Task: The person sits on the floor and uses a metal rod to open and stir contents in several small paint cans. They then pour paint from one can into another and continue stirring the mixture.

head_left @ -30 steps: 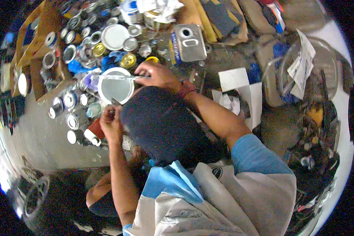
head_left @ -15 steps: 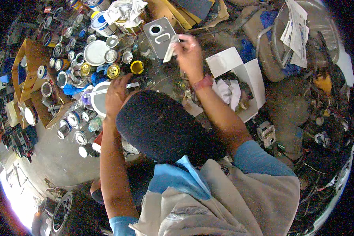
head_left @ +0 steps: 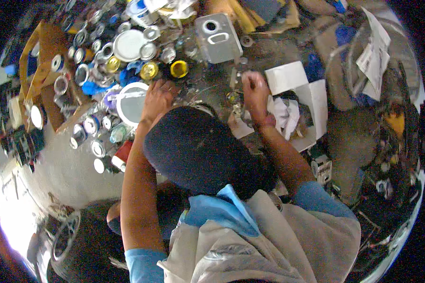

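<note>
My left hand is beside the large round white-rimmed tub with a grey top. Its fingers are bent and point down toward a yellow-rimmed tin. Whatever lies under that palm is hidden. Blurred, my right hand is curled near an open white carton, and I cannot make out what is in its fingers. Beyond it stands a grey rectangular metal can with a round opening and a top handle. A dark cap in the middle covers the surface between my arms.
Several paint tins and lids crowd the left, with a white lid among them. A brown cardboard box stands past them. Crumpled white paper fills the carton. Newspaper lies on the far right, and a wheel shows at lower left.
The right hand has moved back toward me, away from the metal can; the pale strip it held no longer shows clearly. The view has shifted, and the left hand stays by the tub.
</note>
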### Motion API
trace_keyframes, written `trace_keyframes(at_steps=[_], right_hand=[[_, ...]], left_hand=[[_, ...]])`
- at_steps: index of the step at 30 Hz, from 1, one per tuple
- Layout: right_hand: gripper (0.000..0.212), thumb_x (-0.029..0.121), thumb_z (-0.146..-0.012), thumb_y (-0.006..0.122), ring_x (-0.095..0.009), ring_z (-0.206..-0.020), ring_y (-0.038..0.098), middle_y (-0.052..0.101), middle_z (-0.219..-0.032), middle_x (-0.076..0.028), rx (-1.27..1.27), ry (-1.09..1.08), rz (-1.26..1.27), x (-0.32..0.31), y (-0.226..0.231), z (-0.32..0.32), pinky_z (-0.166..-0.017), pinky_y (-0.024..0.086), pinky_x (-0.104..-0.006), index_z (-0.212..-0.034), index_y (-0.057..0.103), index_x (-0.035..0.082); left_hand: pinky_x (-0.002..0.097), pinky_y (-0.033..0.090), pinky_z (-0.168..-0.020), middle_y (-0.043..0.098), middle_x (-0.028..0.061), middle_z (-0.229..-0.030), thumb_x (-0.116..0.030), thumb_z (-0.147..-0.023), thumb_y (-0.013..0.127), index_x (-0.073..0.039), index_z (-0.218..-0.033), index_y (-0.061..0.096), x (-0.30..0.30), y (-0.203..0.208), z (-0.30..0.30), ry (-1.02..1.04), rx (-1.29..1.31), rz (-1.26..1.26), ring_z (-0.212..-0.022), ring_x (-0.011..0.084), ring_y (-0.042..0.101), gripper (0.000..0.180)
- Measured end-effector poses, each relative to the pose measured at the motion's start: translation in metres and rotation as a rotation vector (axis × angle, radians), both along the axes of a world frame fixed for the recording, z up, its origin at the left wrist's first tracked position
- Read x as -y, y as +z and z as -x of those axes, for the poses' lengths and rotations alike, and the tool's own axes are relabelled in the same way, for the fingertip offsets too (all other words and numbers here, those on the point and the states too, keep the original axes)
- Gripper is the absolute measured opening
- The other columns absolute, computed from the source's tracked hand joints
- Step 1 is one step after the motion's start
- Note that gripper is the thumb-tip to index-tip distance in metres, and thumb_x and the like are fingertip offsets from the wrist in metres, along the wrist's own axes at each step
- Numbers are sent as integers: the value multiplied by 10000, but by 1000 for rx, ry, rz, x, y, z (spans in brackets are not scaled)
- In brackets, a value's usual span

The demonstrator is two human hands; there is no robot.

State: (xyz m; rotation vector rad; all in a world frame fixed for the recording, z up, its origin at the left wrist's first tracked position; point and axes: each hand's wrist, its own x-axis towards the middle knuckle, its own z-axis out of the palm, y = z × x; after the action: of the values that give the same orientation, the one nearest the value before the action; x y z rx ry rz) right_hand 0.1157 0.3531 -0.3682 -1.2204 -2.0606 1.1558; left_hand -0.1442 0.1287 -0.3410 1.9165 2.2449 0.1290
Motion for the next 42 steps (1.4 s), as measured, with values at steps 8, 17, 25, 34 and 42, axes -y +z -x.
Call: trace_keyframes(at_steps=[8, 17, 25, 34, 42], right_hand=[[192, 209, -980, 690, -276, -880, 656, 676, -959, -112, 533, 155, 57, 51, -67, -57, -847, 535, -394, -1058, 672, 34], [209, 205, -985, 654, -255, -811, 614, 638, -909, -98, 650, 117, 31, 34, -80, -70, -790, 520, -390, -1095, 651, 27], [227, 202, -990, 622, -237, -750, 577, 604, -866, -85, 574, -3, 28, 24, -66, -105, -739, 507, -386, -1127, 632, 21], [251, 199, -996, 586, -217, -682, 535, 566, -817, -70, 170, -175, -131, 31, 43, -117, -682, 492, -381, -1164, 611, 15], [343, 180, -1046, 535, -91, -611, 400, 424, -735, 12, -807, 302, 300, 67, 271, 19, -550, 366, -256, -1325, 506, -17]], left_hand=[[398, 455, -993, 676, 54, -1147, -186, -925, 591, -151, -1032, 768, -12, -6, -7, 72, -127, 29, -1180, 248, 580, 209], [386, 452, -948, 705, 22, -1169, -241, -928, 591, -231, -1129, 757, -8, -1, -2, 69, -212, -4, -1195, 223, 584, 261], [443, 538, -923, 703, 74, -1083, -144, -862, 645, -176, -1193, 645, 18, 116, 33, 171, -50, -290, -1060, 318, 669, 333], [463, 566, -843, 715, 180, -1145, 18, -946, 528, -118, -1292, 601, 257, 244, 82, 881, -144, -388, -1018, 390, 708, 379], [537, 536, -790, 712, 219, -970, -17, -964, 483, -71, -1233, 631, 453, 144, 6, 1233, 225, -113, -921, 465, 682, 312]])
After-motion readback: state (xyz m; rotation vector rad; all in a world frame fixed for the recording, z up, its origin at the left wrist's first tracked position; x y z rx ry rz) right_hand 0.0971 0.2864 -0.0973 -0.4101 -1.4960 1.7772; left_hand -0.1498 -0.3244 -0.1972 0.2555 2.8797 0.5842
